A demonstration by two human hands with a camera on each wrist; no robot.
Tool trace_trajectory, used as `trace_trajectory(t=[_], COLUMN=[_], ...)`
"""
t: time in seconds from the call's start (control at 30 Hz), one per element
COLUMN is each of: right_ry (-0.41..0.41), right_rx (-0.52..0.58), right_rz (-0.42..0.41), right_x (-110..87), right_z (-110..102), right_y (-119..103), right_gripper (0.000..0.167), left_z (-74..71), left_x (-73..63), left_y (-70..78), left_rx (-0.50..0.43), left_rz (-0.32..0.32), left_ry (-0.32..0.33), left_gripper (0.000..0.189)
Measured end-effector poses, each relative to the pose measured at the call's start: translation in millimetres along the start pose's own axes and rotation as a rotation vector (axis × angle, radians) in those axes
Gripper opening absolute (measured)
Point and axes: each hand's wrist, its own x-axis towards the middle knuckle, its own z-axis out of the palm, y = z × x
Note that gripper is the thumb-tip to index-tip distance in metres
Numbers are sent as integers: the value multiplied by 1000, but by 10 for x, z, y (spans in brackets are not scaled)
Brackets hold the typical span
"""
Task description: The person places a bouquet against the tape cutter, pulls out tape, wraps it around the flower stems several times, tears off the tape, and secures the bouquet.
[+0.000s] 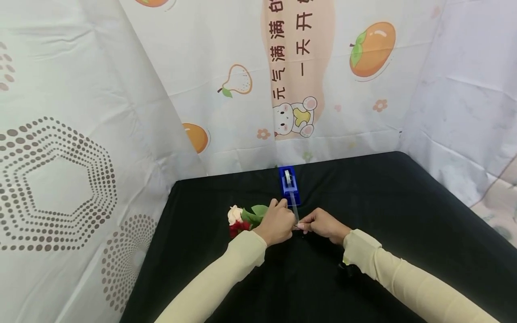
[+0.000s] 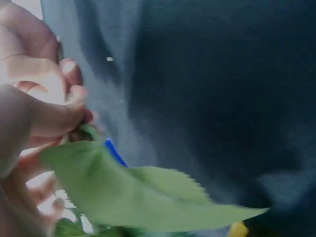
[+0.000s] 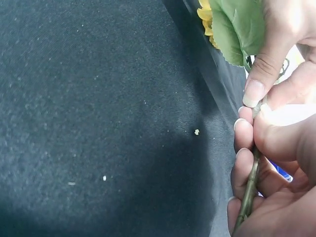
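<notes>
My left hand [image 1: 276, 222] pinches a bunch of artificial flowers by the stems, just below the leaves. A cream rose [image 1: 234, 215], a red flower [image 1: 239, 228] and a green leaf [image 1: 258, 210] stick out to its left. A yellow flower [image 3: 205, 24] shows in the right wrist view. My right hand [image 1: 327, 225] meets the left hand, its fingers curled round the lower stem [image 3: 250, 182]. A strip of clear tape [image 1: 295, 211] runs from the blue tape dispenser [image 1: 296, 198] down to the fingertips of both hands, where its end is hidden.
Black cloth [image 1: 383, 197] covers the table. A small dark object [image 1: 346, 272] lies by the right forearm. Tiny pale crumbs [image 3: 196, 132] dot the cloth. Printed white curtains [image 1: 226, 112] hang behind and at both sides.
</notes>
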Motion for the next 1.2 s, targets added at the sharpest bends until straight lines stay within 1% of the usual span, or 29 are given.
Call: trace_trajectory(t=[0.03, 0.1, 0.17, 0.2, 0.27, 0.33, 0.4, 0.43, 0.5, 0.6, 0.67, 0.77, 0.87, 0.97, 1.1, 1.2], right_ry=[1, 3, 9, 11, 21, 29, 32, 35, 30, -6, -40, -71, -76, -104, -146, -132], right_rx=[-6, -15, -22, -23, -24, -35, -48, -50, -50, -19, 7, 36, 25, 10, -16, -15], right_rz=[-3, -8, -8, -8, -2, 0, 0, 5, 1, -20, -28, -15, 2, 11, 37, 67], right_x=[1, -6, -13, -16, -19, -21, -22, -23, -30, -35, -35, -20, 4, 24, 42, 50], right_z=[3, 5, 9, 11, 20, 33, 48, 55, 59, 45, 19, -26, -58, -69, -69, -75], right_y=[10, 16, 18, 19, 20, 19, 18, 18, 18, 20, 19, 7, -8, -23, -45, -68], right_gripper=[17, 15, 13, 13, 14, 14, 15, 15, 15, 16, 18, 22, 31, 35, 34, 31], left_z=[-17, -56, -107, -130, -163, -184, -183, -181, -168, -140, -129, -116, -91, -33, 42, 73], left_x=[14, 57, 108, 131, 169, 187, 186, 181, 169, 155, 150, 144, 129, 103, 64, 54], left_y=[-3, -27, -65, -84, -119, -144, -156, -156, -154, -136, -124, -104, -71, -16, 66, 106], left_rx=[-34, -151, -276, -346, -480, -579, -641, -653, -647, -599, -568, -519, -460, -360, -205, -123], left_rz=[-14, -59, -119, -154, -221, -276, -324, -336, -348, -360, -367, -374, -352, -304, -251, -235], left_ry=[-39, -164, -297, -350, -438, -490, -504, -501, -471, -410, -382, -340, -271, -183, -69, -14], left_gripper=[18, 17, 26, 28, 32, 32, 28, 27, 25, 24, 24, 22, 21, 18, 15, 12])
